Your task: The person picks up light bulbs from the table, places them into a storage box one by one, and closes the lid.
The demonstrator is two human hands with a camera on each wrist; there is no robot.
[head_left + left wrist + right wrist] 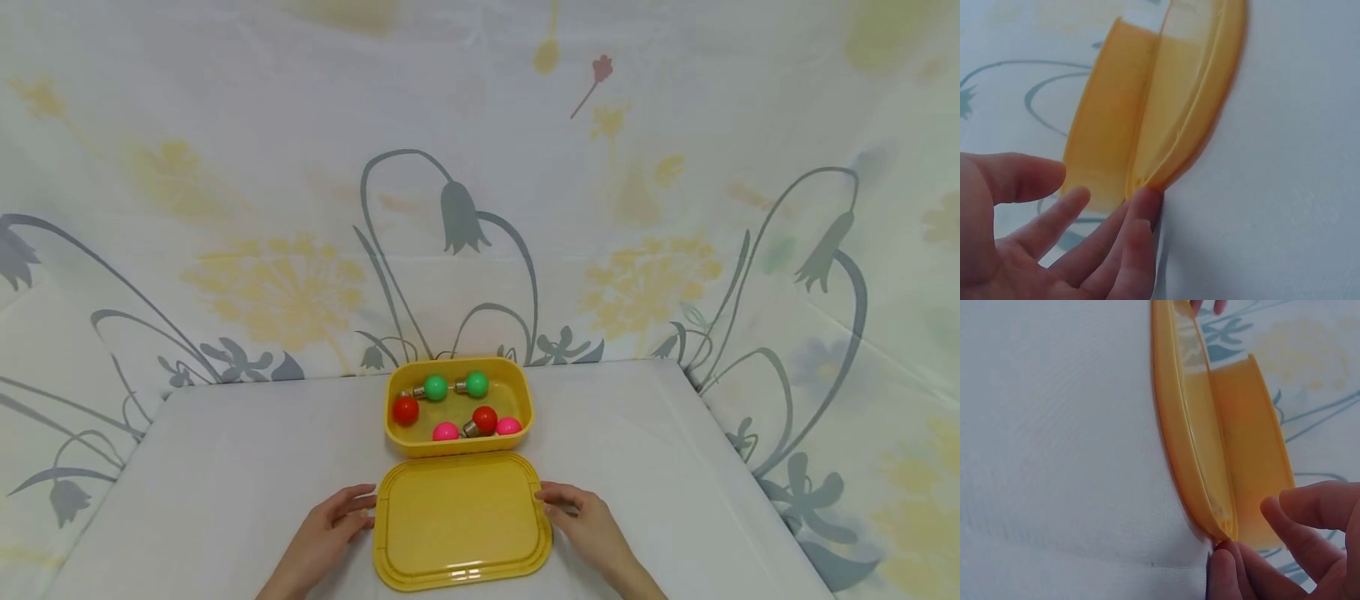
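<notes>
A yellow lid (463, 521) lies flat on the white table in front of a yellow box (459, 448). My left hand (330, 527) is at the lid's left edge, fingers loosely bent and fingertips right at the rim. On the other side my right hand (588, 527) has its fingertips at the right rim. Both wrist views show relaxed, spread fingers beside the lid's edge (1210, 112). In the box lie small light bulbs: green ones (436, 387), red ones (406, 409) and pink ones (446, 431), some with metal screw bases showing.
A white cloth covers the table (262, 450). Behind the box rises a fabric backdrop (480, 275) with grey and yellow flower prints, and similar fabric stands at the left and right sides.
</notes>
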